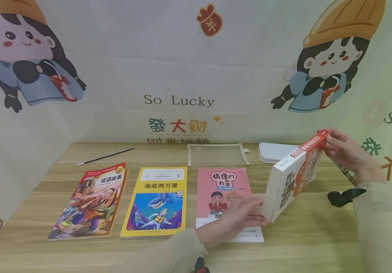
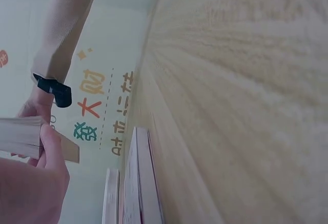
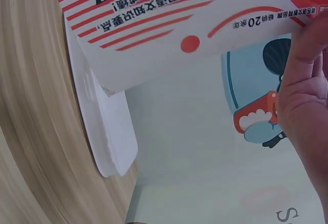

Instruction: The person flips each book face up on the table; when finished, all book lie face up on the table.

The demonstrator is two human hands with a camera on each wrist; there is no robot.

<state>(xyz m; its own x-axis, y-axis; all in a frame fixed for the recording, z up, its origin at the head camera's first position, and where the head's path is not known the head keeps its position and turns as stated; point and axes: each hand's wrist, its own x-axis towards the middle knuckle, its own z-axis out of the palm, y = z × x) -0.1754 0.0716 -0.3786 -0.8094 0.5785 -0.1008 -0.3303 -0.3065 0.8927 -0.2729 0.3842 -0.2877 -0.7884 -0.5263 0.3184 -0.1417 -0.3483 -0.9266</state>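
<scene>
A thick red and white book (image 1: 294, 170) is held tilted up above the right side of the wooden table. My right hand (image 1: 347, 151) grips its upper far corner, and the right wrist view shows red stripes and print on one cover (image 3: 154, 19). At the lower near corner, my left hand (image 1: 233, 222) holds the book, thumb and fingers on either side of its page block (image 2: 20, 136). Under the left hand lies a pink book (image 1: 221, 189), partly covered by it. A yellow book (image 1: 155, 201) and a red-topped storybook (image 1: 91, 204) lie farther left.
At the back are a black pencil (image 1: 105, 156), a mesh zip pouch (image 1: 217, 154) and a white flat case (image 1: 274, 151), the case partly behind the raised book. A printed cloth (image 1: 178, 68) stands behind the table and along its sides.
</scene>
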